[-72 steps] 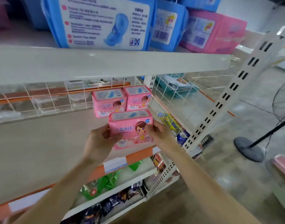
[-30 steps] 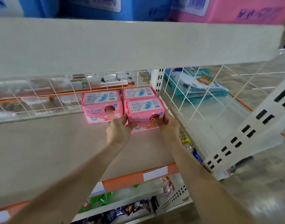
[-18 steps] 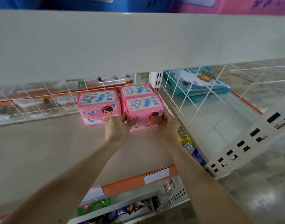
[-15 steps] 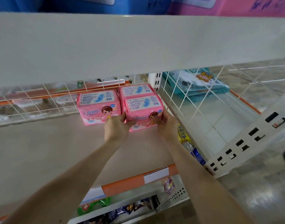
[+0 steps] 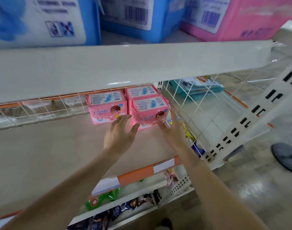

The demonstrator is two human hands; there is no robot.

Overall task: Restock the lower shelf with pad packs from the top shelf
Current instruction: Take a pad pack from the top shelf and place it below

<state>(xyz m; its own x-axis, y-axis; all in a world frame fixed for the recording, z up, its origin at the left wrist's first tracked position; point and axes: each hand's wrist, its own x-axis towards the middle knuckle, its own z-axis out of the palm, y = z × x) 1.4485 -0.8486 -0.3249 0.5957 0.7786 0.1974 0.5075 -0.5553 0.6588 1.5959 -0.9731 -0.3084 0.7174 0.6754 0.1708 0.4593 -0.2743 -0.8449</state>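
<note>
The front pink pad pack (image 5: 150,112) stood on the lower shelf (image 5: 59,146) at its right end, just in front of a second pink pack (image 5: 142,91) and beside a third pink pack (image 5: 107,105); each had a white top label with a blue pad drawing and lines of print too small to read, and a pink face with a cartoon child's head and white Chinese characters, blurred; the left hand (image 5: 120,135) lay open at the front pack's lower left corner, fingers straight and spread, gripping nothing, a ring on one finger; the right hand (image 5: 172,130) was open too, fingers straight along the pack's right side, and whether they touched it could not be told; a white wire grid (image 5: 183,100) closed off the shelf just right of the packs, with teal packs (image 5: 196,87) behind it; an orange edge strip (image 5: 135,173) carried blank white tags; on the top shelf (image 5: 108,67) stood two large blue packs (image 5: 42,19) and a large pink pack (image 5: 241,17), their barcodes plain but the text blurred; green packets (image 5: 98,200) lay on a shelf below.
</note>
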